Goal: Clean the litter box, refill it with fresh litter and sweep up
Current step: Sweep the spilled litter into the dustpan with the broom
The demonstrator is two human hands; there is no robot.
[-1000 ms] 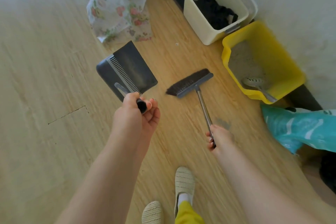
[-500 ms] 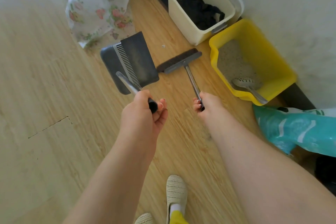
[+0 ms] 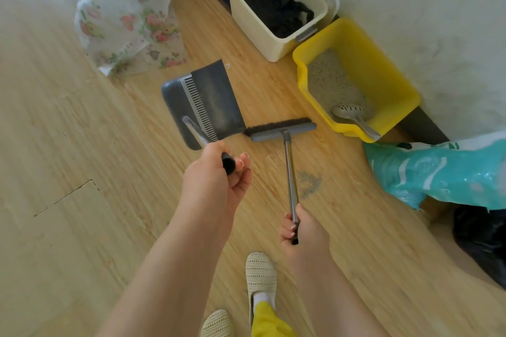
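My left hand (image 3: 216,172) grips the handle of a grey dustpan (image 3: 208,101) whose pan sits on the wood floor, comb teeth along one edge. My right hand (image 3: 298,230) holds the metal handle of a small broom (image 3: 282,130); its dark bristle head lies on the floor right at the dustpan's near corner. A patch of grey litter dust (image 3: 309,183) lies on the floor to the right of the broom handle. The yellow litter box (image 3: 383,82) stands by the wall with pale litter and a grey scoop (image 3: 353,116) inside.
A cream bin (image 3: 262,33) lined with a black bag stands beyond the litter box. A teal litter bag (image 3: 438,172) lies at the right, a black bag (image 3: 484,241) below it. A floral cloth (image 3: 128,13) hangs at the upper left. My slippered feet (image 3: 260,273) stand below.
The broom has been drawn back toward me and its head now lies square against the dustpan's near corner. My right hand sits farther down the handle. The dustpan has barely shifted.
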